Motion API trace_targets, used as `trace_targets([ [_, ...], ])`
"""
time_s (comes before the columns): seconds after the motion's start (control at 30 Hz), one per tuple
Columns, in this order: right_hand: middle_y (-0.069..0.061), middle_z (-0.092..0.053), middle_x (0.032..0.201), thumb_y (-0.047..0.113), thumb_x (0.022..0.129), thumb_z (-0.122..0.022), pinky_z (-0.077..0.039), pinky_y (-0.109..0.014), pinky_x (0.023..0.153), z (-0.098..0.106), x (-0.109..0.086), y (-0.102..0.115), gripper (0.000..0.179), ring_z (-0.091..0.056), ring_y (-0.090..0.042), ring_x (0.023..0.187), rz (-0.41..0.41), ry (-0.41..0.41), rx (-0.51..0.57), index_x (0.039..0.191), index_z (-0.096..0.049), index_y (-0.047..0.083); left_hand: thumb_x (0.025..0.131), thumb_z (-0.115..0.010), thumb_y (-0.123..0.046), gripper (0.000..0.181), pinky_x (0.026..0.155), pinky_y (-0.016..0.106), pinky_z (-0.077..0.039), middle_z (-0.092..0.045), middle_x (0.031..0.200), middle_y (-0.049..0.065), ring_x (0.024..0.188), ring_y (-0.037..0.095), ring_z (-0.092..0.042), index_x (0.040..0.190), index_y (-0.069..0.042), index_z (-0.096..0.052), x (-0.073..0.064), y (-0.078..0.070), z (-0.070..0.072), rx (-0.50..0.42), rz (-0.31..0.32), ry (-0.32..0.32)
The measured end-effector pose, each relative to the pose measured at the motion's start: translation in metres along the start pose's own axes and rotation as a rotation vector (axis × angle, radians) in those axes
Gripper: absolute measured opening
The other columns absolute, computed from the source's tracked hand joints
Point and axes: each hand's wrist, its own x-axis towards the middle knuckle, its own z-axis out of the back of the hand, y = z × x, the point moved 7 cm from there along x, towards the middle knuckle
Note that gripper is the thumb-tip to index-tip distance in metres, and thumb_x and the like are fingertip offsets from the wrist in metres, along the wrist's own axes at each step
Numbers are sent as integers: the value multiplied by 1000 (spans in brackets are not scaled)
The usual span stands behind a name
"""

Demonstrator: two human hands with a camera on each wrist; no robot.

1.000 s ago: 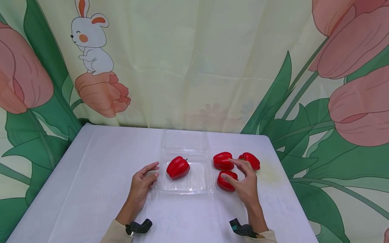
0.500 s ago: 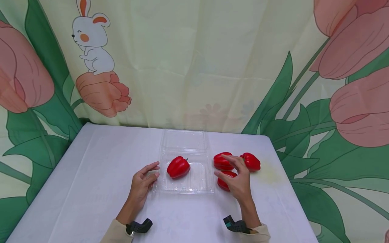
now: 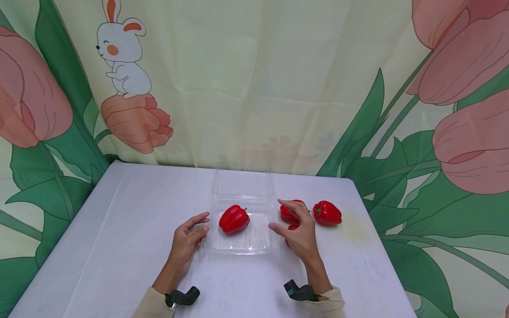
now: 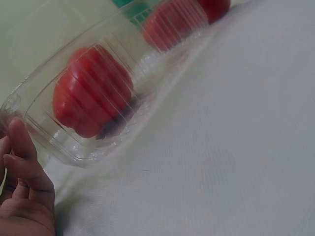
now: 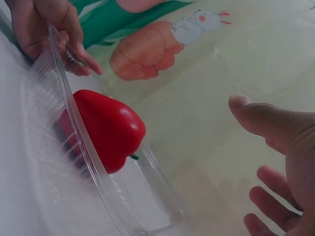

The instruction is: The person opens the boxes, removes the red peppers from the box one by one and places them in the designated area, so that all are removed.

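Note:
A clear plastic clamshell container [image 3: 264, 245] lies unfolded on the table, its lid flap [image 3: 241, 182] toward the back. One red bell pepper [image 3: 234, 219] sits in the left part of its base. My left hand [image 3: 186, 238] holds the container's left rim with its fingertips. Just off the right rim, my right hand [image 3: 299, 234] hovers with thumb and fingers spread; the right wrist view shows nothing between them. Behind that hand, a second pepper [image 3: 287, 214] is partly covered, and another in front of it is mostly hidden. A further pepper [image 3: 328, 213] lies to the right.
A white cloth covers the table [image 3: 131, 221]. Behind it hangs a curtain [image 3: 246, 88] printed with tulips and a rabbit. Both wrists wear black camera mounts.
My right hand has moved left from above the loose peppers to near the container's right rim, fingers still spread. The left hand and the pepper in the container have stayed put.

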Motion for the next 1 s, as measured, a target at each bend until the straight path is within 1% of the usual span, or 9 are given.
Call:
trace_targets([
  [0.03,1,-62,142,19,74,-98,-60,-42,101,-2,0,1,73,-56,-17,133,3,5,-1,141,-68,27,100,-74,-11,45,68,15,-52,-65,141,11,74,11,-59,145,-16,-65,0,0,0,-1,0,-1],
  [0.1,2,-62,141,18,74,-98,-60,-38,101,-4,1,2,73,-57,-16,133,11,12,-1,140,-69,27,100,-74,-11,45,68,15,-52,-65,140,11,74,11,-58,144,-16,-65,0,1,0,1,0,-2],
  [0.13,2,-63,140,19,74,-98,-60,-39,102,-6,1,3,73,-57,-16,132,14,15,-1,140,-69,28,100,-74,-11,45,68,15,-52,-65,140,10,74,11,-58,144,-16,-65,0,1,0,1,0,-2],
  [0.27,5,-63,140,23,74,-98,-58,-53,105,-12,3,6,72,-57,-15,132,35,28,2,140,-69,31,101,-73,-9,45,68,16,-53,-64,138,9,76,10,-57,145,-15,-64,1,1,0,4,6,5],
  [0.3,5,-63,140,25,74,-98,-57,-54,105,-14,3,6,72,-57,-15,131,38,32,2,140,-69,32,101,-72,-8,45,69,16,-53,-64,137,9,76,10,-57,145,-14,-64,2,1,0,6,7,7],
  [0.43,7,-62,141,28,74,-98,-57,-52,106,-21,5,6,74,-57,-15,132,31,54,18,140,-67,36,101,-71,-7,44,69,16,-53,-64,137,9,76,10,-57,144,-14,-64,2,1,0,5,10,8],
  [0.63,7,-61,142,28,74,-98,-55,-52,109,-32,8,10,76,-58,-17,133,46,93,48,143,-66,28,102,-71,-8,45,70,16,-54,-64,137,8,77,11,-58,145,-15,-63,2,1,0,22,12,7],
  [0.87,7,-62,143,25,75,-98,-50,-62,111,-43,12,10,76,-57,-18,135,62,130,80,143,-66,34,101,-72,-9,45,70,16,-54,-64,136,7,76,10,-57,145,-15,-64,3,2,1,22,13,4],
  [1.0,6,-62,143,20,75,-98,-49,-65,111,-49,12,11,76,-58,-20,134,67,138,103,142,-66,33,101,-73,-10,45,70,16,-54,-64,136,7,76,11,-58,145,-15,-64,3,3,1,20,13,5],
])
